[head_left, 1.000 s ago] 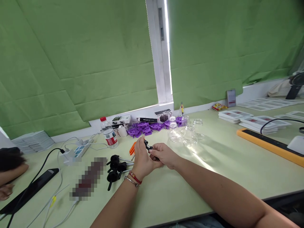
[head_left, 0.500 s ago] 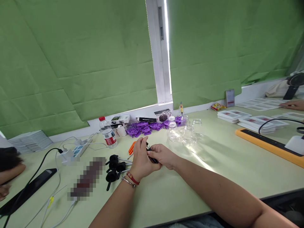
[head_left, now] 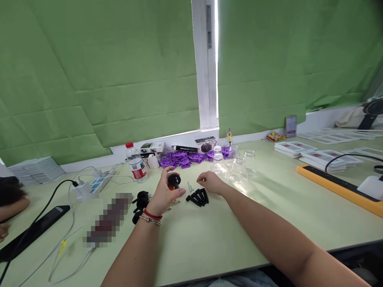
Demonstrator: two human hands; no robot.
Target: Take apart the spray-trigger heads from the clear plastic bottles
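Observation:
My left hand (head_left: pixel 164 194) is raised over the table, pinching a black round-knobbed part (head_left: pixel 174 180) between thumb and fingers. A bit of orange shows just under that part. My right hand (head_left: pixel 211 182) hovers to the right with its fingers loosely curled and apart, nothing visible in them. Below it a small bunch of black stick-like pieces (head_left: pixel 198 197) lies on the table, with a small metal screw (head_left: pixel 189 186) beside it. More black knobbed pins (head_left: pixel 140 202) lie by my left wrist.
Along the back stand a water bottle (head_left: pixel 136 165), purple plastic parts (head_left: pixel 178 161) and several clear glass jars (head_left: pixel 237 168). A power strip (head_left: pixel 95 184) with cables and a black tablet (head_left: pixel 36 233) lie left. Another person's arm (head_left: pixel 12 207) is at the far left. An orange-edged board (head_left: pixel 338 181) and card stacks (head_left: pixel 317 153) lie right.
My hands, which were together working a small black piece, have come apart. The black stick pieces now lie on the table, and my left hand has lifted a round-knobbed part.

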